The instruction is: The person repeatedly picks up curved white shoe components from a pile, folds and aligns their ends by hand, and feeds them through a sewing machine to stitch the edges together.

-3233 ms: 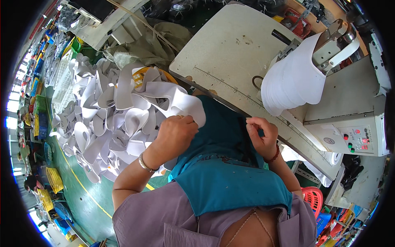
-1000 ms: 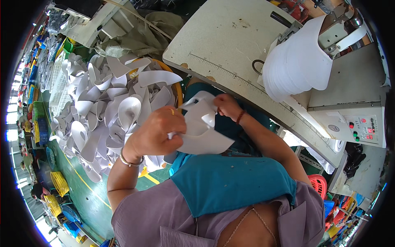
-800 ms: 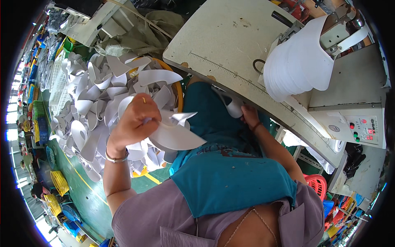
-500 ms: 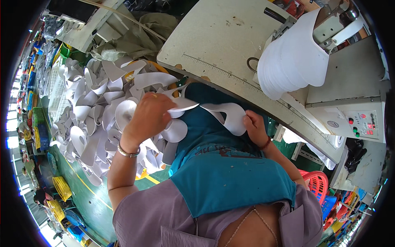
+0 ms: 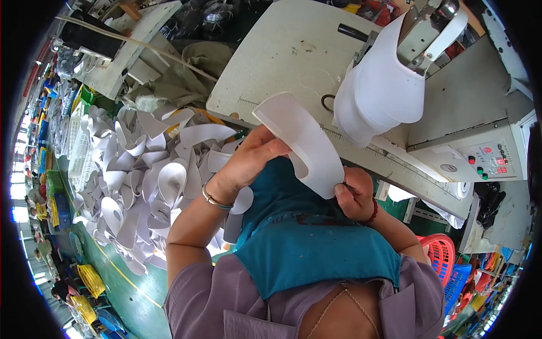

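Note:
Both my hands hold one curved white sheet piece, bent into an arc above my lap. My left hand is closed on its left side, thumb on the near edge. At its lower right end, my right hand pinches it between thumb and fingers. To the left lies a large heap of similar white curved pieces. Ahead on the right, a nested stack of white curved pieces hangs round the arm of a machine.
A worn worktable with a ruler scale along its near edge stands ahead. A control box with buttons is at the right, with a red basket below. A white crate stands behind the heap.
My left hand has moved right, away from the heap, and now grips the white piece my right hand holds. The piece has been raised and turned toward the table.

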Demonstrator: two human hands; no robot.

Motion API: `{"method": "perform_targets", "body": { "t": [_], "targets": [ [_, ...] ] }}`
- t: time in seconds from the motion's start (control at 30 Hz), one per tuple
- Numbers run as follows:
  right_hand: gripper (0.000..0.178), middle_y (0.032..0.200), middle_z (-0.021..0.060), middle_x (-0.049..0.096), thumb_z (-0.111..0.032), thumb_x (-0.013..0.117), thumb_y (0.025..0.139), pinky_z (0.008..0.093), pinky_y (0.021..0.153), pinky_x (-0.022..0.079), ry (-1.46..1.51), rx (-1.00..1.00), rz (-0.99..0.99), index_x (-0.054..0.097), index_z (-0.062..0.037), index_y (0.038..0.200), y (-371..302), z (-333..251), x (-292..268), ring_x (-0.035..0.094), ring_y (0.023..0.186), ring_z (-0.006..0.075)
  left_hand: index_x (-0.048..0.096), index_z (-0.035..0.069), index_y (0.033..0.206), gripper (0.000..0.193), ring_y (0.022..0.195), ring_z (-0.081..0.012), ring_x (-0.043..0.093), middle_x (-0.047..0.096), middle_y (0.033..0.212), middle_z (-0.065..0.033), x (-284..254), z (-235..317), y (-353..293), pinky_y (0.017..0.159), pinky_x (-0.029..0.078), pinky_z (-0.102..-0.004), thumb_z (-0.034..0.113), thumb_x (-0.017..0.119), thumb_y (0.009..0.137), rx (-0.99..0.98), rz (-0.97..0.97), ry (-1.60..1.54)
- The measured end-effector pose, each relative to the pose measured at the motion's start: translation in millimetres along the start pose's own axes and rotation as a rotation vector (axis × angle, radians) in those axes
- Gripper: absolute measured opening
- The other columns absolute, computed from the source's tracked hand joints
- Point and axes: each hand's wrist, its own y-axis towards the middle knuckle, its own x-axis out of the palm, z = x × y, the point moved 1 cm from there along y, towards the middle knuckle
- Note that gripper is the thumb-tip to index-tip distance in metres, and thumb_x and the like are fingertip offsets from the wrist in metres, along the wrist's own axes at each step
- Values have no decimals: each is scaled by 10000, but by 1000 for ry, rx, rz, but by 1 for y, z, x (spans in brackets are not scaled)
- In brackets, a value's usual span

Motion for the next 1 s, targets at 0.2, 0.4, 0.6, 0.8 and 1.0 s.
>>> {"method": "perform_targets", "body": {
  "t": [0.2, 0.4, 0.6, 0.8, 1.0],
  "targets": [
    [247, 844, 94, 610, -85, 465, 813, 261, 726, 442, 343, 150, -1, 554, 51, 998, 32, -17, -28, 579, 778, 137, 527, 4, 1038, 336, 782, -119, 550, 588, 912, -41, 36, 44, 26, 679, 447, -258, 133, 625, 743, 19, 4, -70],
    [235, 897, 73, 612, -188, 505, 898, 224, 717, 445, 606, 336, 162, 574, 25, 969, 69, -50, -82, 571, 787, 97, 520, 20, 1022, 378, 743, -68, 461, 553, 850, -4, 89, 105, 62, 679, 374, -222, 102, 676, 687, 271, -399, 443],
    [212, 746, 63, 593, -178, 535, 864, 271, 539, 473, 876, 240, 230, 582, 7, 957, 70, -77, -98, 571, 606, 142, 577, 30, 872, 195, 773, -60, 506, 561, 785, 15, 107, 143, 82, 708, 370, -201, 215, 600, 813, 16, -610, 140],
    [236, 591, 71, 495, -262, 508, 865, 258, 400, 376, 665, 249, 440, 537, -27, 872, 80, -95, -114, 458, 435, 146, 534, -21, 939, 212, 656, -137, 560, 592, 766, -77, 112, 150, 99, 650, 463, -276, 160, 480, 844, -5, -413, 70],
    [256, 679, -15, 533, -262, 484, 927, 226, 513, 400, 523, 100, 463, 555, -28, 850, 117, -89, -142, 449, 541, 55, 607, 50, 889, 146, 632, -87, 558, 594, 736, -23, 126, 170, 114, 565, 451, -222, 179, 557, 842, 86, -585, -65]
  ]
}}
